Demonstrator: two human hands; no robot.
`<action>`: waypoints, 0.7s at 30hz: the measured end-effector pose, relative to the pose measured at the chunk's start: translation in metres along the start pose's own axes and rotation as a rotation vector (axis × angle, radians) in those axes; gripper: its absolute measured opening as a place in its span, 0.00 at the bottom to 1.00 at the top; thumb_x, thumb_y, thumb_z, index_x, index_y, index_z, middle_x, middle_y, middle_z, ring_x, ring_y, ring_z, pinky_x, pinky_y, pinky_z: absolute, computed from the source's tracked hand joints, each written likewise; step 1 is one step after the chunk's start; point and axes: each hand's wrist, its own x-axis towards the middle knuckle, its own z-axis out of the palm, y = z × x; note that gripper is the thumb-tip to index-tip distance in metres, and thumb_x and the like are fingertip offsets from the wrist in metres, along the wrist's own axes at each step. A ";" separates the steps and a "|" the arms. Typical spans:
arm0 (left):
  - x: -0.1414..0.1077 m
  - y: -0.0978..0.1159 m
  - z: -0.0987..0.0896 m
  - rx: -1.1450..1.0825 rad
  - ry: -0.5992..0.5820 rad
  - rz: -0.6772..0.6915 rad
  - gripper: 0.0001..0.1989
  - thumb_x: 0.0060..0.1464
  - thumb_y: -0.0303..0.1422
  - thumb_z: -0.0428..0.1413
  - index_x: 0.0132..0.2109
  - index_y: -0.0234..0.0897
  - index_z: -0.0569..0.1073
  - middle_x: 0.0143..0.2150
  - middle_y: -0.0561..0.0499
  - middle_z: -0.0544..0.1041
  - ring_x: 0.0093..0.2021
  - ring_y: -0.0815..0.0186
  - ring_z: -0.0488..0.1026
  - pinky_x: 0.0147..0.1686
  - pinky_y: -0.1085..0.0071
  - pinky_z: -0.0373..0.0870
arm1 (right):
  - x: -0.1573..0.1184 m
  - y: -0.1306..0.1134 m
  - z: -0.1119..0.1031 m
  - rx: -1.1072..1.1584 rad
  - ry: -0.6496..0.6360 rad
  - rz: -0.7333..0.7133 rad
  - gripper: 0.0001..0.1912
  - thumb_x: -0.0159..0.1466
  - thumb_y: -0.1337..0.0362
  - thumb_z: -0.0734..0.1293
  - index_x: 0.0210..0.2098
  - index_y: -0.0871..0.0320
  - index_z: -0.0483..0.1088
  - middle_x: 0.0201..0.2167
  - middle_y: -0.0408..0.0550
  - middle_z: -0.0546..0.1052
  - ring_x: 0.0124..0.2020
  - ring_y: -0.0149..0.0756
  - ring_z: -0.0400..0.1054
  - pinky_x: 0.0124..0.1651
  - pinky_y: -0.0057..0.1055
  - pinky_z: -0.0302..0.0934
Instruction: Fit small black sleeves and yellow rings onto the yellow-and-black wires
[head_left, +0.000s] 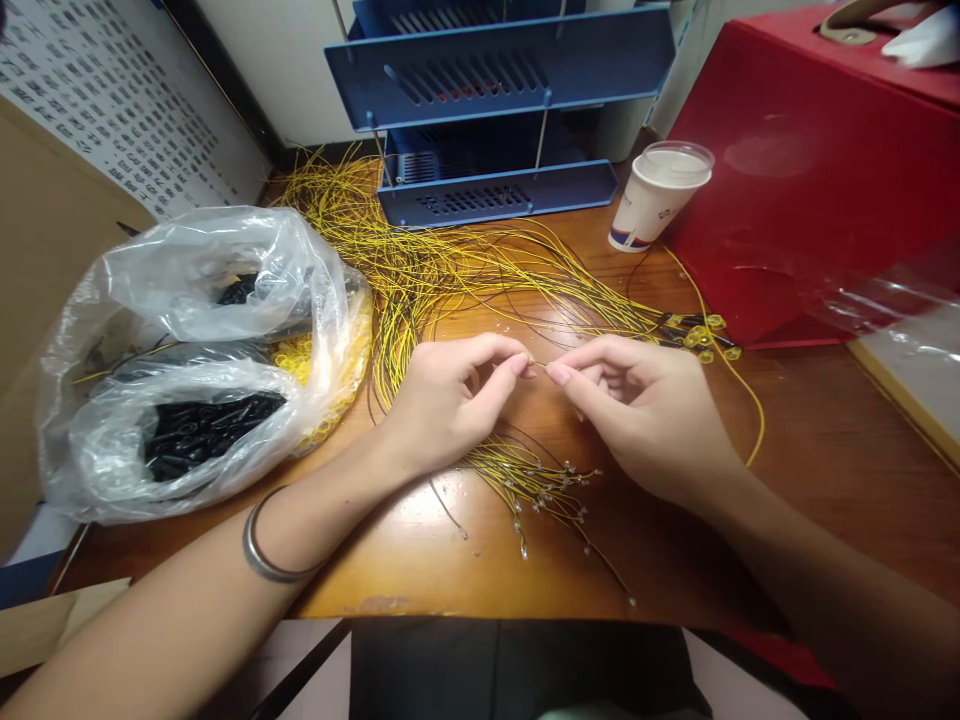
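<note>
Thumb and forefinger of my left hand [457, 395] pinch a thin wire [538, 364] above the middle of the table. My right hand [637, 405] pinches the same wire just to the right, so a short piece shows between the fingertips. Below my hands lies a bunch of yellow and black wires [510, 470] with small clear tips spread toward the front edge. Behind them runs a long tangle of yellow and black wires [450, 260]. Its right end carries several black pieces with clear yellow caps [699, 338].
At the left stands a clear plastic bag [82, 330] with black tubular parts [214, 430] and yellow pieces [298, 360]. A blue tray rack [502, 205] is at the back. A paper cup [652, 205] stands beside a red box [810, 170] on the wooden table [810, 440].
</note>
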 end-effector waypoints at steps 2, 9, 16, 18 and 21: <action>0.000 0.000 0.000 0.005 0.006 -0.003 0.09 0.61 0.31 0.55 0.36 0.33 0.78 0.27 0.53 0.79 0.20 0.75 0.69 0.22 0.78 0.63 | 0.000 0.000 0.000 0.000 0.004 0.001 0.07 0.62 0.64 0.68 0.30 0.60 0.75 0.18 0.43 0.71 0.18 0.26 0.59 0.20 0.25 0.52; 0.001 0.001 0.000 0.007 0.034 -0.016 0.09 0.61 0.30 0.55 0.36 0.33 0.78 0.27 0.53 0.79 0.19 0.76 0.66 0.21 0.78 0.62 | 0.000 0.000 0.000 -0.006 0.015 -0.004 0.06 0.62 0.65 0.68 0.29 0.60 0.75 0.17 0.42 0.70 0.18 0.26 0.59 0.20 0.24 0.52; 0.001 0.000 0.000 -0.014 0.080 -0.042 0.09 0.60 0.32 0.56 0.35 0.33 0.78 0.29 0.51 0.80 0.21 0.75 0.68 0.20 0.78 0.62 | -0.001 0.001 0.000 0.016 0.031 0.011 0.05 0.61 0.65 0.68 0.29 0.59 0.74 0.18 0.42 0.70 0.18 0.26 0.58 0.20 0.25 0.51; 0.002 -0.001 0.000 -0.022 0.094 -0.065 0.09 0.61 0.32 0.56 0.35 0.32 0.78 0.30 0.50 0.81 0.23 0.73 0.71 0.21 0.78 0.64 | -0.001 0.000 0.000 0.021 0.033 0.021 0.06 0.61 0.66 0.69 0.28 0.59 0.74 0.17 0.42 0.69 0.17 0.26 0.58 0.20 0.25 0.51; 0.002 -0.003 0.000 -0.025 0.083 -0.059 0.10 0.62 0.32 0.55 0.37 0.32 0.78 0.33 0.49 0.82 0.29 0.70 0.76 0.26 0.77 0.68 | -0.001 0.000 0.000 0.023 0.030 0.025 0.06 0.61 0.65 0.69 0.28 0.59 0.74 0.17 0.41 0.69 0.17 0.26 0.58 0.20 0.25 0.51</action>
